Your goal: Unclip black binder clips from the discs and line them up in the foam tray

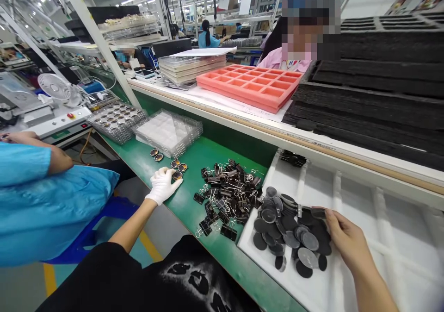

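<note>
My left hand (163,185), in a white glove, is at the bench's near edge with its fingers around a small round part (177,176) with a dark rim and a gold-coloured centre. Several similar parts (156,154) lie just beyond it. My bare right hand (342,228) pinches a dark disc (318,213) at the right side of a pile of black and grey discs (289,226). That pile lies in a white compartmented tray (354,275). Between my hands is a heap of black binder clips (227,191) on the green bench.
Clear plastic trays (168,131) and a stack of filled trays (116,117) stand at the bench's back left. A shelf (222,103) holds a red compartmented tray (249,85) and black foam trays (371,94). At left sits a person in blue (52,201); another is beyond the shelf.
</note>
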A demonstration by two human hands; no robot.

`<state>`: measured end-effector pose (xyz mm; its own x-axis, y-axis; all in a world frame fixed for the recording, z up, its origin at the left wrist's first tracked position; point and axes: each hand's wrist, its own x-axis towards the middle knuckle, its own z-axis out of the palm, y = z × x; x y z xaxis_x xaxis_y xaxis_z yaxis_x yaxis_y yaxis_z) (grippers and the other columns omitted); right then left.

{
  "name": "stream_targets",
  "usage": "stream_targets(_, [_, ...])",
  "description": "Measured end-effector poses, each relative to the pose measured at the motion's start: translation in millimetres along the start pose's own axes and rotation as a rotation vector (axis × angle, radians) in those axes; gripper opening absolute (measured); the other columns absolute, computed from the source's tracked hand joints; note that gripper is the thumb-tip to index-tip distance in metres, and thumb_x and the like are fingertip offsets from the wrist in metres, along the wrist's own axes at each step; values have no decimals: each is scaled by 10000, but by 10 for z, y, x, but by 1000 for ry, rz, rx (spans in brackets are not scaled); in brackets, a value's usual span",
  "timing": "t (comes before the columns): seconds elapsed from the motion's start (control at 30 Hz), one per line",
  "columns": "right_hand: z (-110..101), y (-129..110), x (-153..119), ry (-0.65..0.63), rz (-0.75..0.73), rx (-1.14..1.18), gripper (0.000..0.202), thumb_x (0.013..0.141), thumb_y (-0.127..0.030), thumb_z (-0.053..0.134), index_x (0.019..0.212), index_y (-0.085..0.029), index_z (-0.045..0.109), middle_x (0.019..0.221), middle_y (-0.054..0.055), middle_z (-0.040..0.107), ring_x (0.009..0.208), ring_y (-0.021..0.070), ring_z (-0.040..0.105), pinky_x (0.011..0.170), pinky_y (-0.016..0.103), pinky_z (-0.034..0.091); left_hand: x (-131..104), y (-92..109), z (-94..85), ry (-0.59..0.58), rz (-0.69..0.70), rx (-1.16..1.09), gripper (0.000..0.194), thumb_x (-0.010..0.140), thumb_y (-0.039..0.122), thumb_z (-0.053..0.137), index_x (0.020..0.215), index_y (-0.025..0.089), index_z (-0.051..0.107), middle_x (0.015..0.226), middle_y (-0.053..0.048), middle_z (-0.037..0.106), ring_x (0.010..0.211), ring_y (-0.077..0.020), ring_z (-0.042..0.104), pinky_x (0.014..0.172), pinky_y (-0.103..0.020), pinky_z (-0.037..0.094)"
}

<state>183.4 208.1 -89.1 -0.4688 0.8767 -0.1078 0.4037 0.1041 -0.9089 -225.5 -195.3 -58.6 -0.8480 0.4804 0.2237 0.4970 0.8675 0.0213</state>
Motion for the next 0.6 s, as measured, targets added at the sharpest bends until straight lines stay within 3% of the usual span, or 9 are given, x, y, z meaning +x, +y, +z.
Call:
stream_targets(0.3, [1,-74,-29,36,67,37,371,647,-658,651,700,-297,720,875,105,781,988,376,719,800,426,577,-161,-72,62,22,226,-70,368,892,523,678,1103,223,709,1384,-150,600,1320,-354,538,1095,-499,402])
stream_targets(0.4, [9,-75,-27,43,68,46,365,644,-654,658,686,-296,713,861,107,774,984,376,722,790,426,582,-204,-83,110,26,277,-128,431,905,490,665,1229,205,652,1403,-164,608,1345,-337,552,1105,-481,426])
stream_targets(0.53, [10,-58,-30,39,34,58,349,676,-660,653,689,-316,704,893,104,777,1035,386,721,860,454,578,-233,-43,149,48,206,-173,606,894,477,667,1410,184,543,1477,-196,566,1409,-348,524,1125,-485,442])
stream_targets(0.6, [-8,-28,-43,122,15,49,343,711,-655,635,699,-317,696,913,109,774,1078,388,716,929,460,562,-250,-13,136,21,206,-194,575,916,460,633,1413,184,543,1456,-186,590,1369,-345,562,1114,-488,453])
